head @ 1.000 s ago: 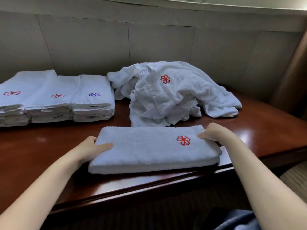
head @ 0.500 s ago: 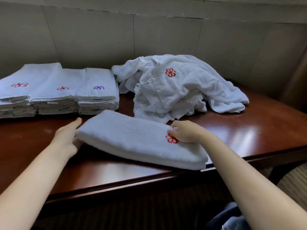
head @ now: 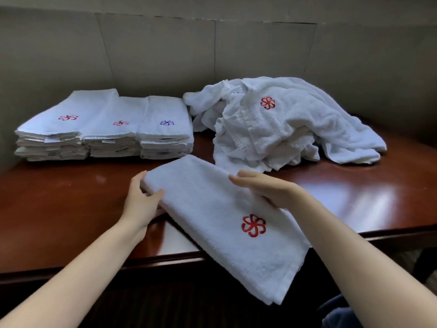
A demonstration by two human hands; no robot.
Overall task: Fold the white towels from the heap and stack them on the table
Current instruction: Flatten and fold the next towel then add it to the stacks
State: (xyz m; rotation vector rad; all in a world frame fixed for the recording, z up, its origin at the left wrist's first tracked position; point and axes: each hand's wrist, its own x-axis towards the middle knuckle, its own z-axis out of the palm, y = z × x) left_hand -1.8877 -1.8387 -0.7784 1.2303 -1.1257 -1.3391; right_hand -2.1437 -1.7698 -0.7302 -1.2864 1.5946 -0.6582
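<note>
The left hand (head: 139, 204) grips the far left corner of the folded towel (head: 220, 216), thumb curled over the top and fingers tucked beneath, out of sight. The right hand (head: 264, 189) lies flat on the towel's upper right side, fingers straight and close together, pressing down on the cloth. The towel sits at a slant on the table (head: 71, 204), its near end hanging over the table's front edge, a red flower mark facing up near that end. Behind the towel to the right lies the heap (head: 283, 124) of unfolded towels; how many are in it is impossible to tell. Behind the towel to the left stand three stacks (head: 106, 129), side by side and touching. The towel's underside and the table edge below it are hidden
</note>
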